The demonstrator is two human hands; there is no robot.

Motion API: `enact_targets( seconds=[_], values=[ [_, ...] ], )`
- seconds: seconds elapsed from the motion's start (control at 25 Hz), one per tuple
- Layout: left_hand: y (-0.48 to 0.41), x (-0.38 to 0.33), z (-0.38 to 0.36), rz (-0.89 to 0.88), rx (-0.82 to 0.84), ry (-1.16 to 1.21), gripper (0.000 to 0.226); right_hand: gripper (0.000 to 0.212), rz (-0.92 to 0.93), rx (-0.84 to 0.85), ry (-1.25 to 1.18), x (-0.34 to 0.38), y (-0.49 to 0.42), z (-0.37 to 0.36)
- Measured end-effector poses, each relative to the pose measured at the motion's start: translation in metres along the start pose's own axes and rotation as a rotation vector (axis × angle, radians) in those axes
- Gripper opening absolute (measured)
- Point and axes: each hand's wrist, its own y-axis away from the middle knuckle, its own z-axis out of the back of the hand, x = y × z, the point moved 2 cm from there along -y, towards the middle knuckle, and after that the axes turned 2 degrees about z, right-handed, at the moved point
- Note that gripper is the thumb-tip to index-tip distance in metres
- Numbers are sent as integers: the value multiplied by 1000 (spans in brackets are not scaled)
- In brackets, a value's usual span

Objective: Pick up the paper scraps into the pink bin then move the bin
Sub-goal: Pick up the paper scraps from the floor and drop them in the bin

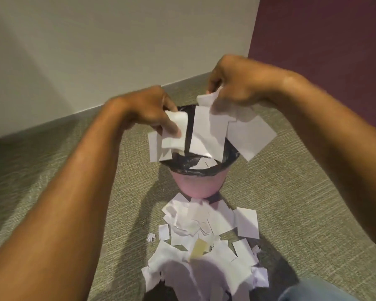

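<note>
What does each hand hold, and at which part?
Left hand grips a bunch of paper scraps by its top; right hand pinches larger sheets by their upper edges, above the pink bin.

Pink bin [193,185]: smooth plastic, soft sheen. Bin liner [231,154]: thin black plastic film, glossy, crinkled. Paper scraps [204,222]: white, matt, some creased, edges torn. Yellow scrap [197,249]: pale, matt. Floor [291,192]: grey-green carpet, ribbed, rough. Wall [96,40]: painted, matt, smooth. Blue denim [313,290], lower right.
</note>
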Motion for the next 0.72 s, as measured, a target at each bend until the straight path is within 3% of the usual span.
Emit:
enact_targets(
  seconds=[0.28, 0.6, 0.72],
  values=[
    [-62, 13, -22, 46, -359, -6, 41, 23, -167, -261, -71, -43, -35, -21],
    [-95, 32, -59, 4, -438, -107, 32, 15, -202, -350, -129, -73, -59, -74],
    [-97, 36, -65, -3, -413, -92, 38, 29, -168, -325, -186, -76, -62, -81]
  ],
)
